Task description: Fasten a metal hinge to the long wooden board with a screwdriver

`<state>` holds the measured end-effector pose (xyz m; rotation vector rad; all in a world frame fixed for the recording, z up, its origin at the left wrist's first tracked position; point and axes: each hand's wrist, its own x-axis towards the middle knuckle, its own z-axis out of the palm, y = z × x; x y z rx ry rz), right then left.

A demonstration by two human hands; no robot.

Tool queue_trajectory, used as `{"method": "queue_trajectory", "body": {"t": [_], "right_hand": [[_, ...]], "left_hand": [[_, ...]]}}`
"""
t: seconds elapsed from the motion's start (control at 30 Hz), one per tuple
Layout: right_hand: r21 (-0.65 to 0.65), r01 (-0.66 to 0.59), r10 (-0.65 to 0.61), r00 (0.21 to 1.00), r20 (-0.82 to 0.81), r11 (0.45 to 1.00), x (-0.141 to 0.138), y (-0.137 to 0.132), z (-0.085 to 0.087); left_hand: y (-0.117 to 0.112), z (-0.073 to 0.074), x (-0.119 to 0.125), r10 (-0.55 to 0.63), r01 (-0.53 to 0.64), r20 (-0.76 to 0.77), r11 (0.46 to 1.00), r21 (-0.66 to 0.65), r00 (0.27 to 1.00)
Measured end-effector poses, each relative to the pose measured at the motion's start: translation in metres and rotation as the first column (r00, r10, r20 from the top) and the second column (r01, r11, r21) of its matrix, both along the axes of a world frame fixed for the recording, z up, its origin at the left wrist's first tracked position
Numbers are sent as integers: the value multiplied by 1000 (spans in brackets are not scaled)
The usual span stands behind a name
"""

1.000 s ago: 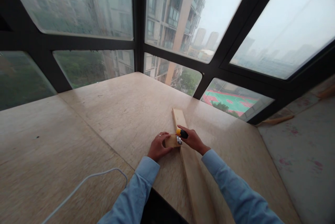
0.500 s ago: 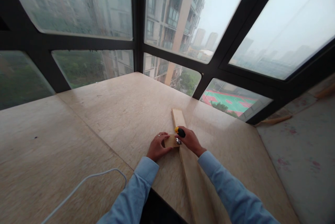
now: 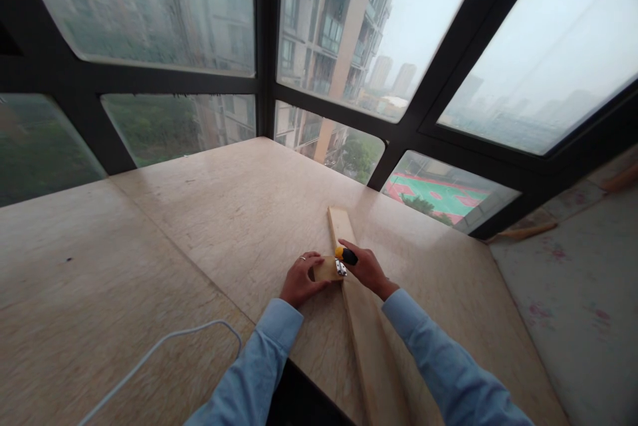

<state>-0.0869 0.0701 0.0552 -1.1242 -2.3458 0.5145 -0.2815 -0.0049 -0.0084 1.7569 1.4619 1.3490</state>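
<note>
My left hand (image 3: 303, 278), with a ring on one finger, grips a short wooden block (image 3: 326, 269) between thumb and fingers. The block's right end meets a long wooden board (image 3: 371, 336) lying on the marble-look sill. A small shiny metal hinge (image 3: 341, 268) sits where block and board meet. Above it, my right hand (image 3: 369, 269) is closed around the yellow and black handle of a screwdriver (image 3: 347, 255). The handle is tilted, and I cannot make out whether the tip touches the hinge.
A white cable (image 3: 174, 333) curves across the sill (image 3: 149, 246) at the lower left. A dark gap (image 3: 304, 396) shows at the bottom, below the sill's edge. Dark window frames (image 3: 264, 67) rise behind, and a flowered wall (image 3: 573, 293) stands on the right.
My right hand and the screwdriver handle have shifted slightly right, and the handle's tilt has changed. More of the metal hinge shows. My left hand stays on the block.
</note>
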Motion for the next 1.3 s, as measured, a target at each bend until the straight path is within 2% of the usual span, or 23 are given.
{"method": "queue_trajectory", "body": {"t": [0.13, 0.33, 0.53, 0.77, 0.9, 1.0, 1.07, 1.17, 1.3], "right_hand": [[17, 47, -44, 989, -141, 999, -2, 3, 3], [-46, 65, -75, 959, -274, 997, -25, 16, 21], [-93, 133, -136, 990, -24, 987, -77, 42, 28], [-145, 135, -102, 971, 214, 980, -146, 53, 14], [-157, 150, -103, 956, 276, 976, -168, 54, 9], [-137, 134, -92, 956, 280, 981, -167, 52, 11], [-114, 112, -78, 961, 266, 987, -156, 49, 16], [-92, 64, -40, 971, 235, 994, -125, 46, 27], [-86, 15, 2, 982, 188, 996, -68, 39, 39]], "left_hand": [[0, 1, 0, 0, 0, 3, 1000, -11, 1000], [0, 2, 1, -5, 5, 11, 1000, -1, 1000], [-3, 6, 2, 8, -8, 14, 999, -35, 1000], [-3, 7, 3, 1, -1, 7, 999, -50, 1000], [-3, 9, 3, 2, -2, 6, 1000, -24, 1000], [-4, 9, 4, 5, -5, 4, 999, -44, 1000], [-5, 10, 4, -5, 5, 1, 998, -68, 1000], [-6, 10, 4, -9, 9, -2, 996, -89, 1000], [-6, 11, 5, -4, 3, -9, 997, -72, 1000]]}}
